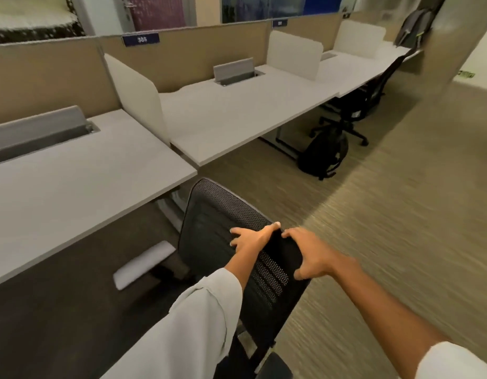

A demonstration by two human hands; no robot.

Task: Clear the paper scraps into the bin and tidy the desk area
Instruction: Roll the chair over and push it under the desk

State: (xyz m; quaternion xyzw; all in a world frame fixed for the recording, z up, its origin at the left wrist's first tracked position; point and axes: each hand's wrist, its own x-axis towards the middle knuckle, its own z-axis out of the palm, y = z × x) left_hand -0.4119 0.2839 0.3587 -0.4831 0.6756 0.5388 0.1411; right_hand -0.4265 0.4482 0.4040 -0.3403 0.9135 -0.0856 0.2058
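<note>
A black mesh office chair point(217, 222) stands in front of me at the corner of the near white desk point(72, 187). My left hand point(253, 236) lies over the top edge of its backrest, fingers spread on the mesh. My right hand point(310, 255) grips the same top edge just to the right, fingers curled over it. No paper scraps or bin show anywhere in view. The desk tops look bare.
A second white desk point(237, 113) follows to the right, split off by white side screens point(138, 97). A black backpack point(324, 154) sits on the carpet beside another black chair point(357, 105). A white desk foot point(144, 263) lies under the near desk. Carpeted floor point(401, 201) stretches right.
</note>
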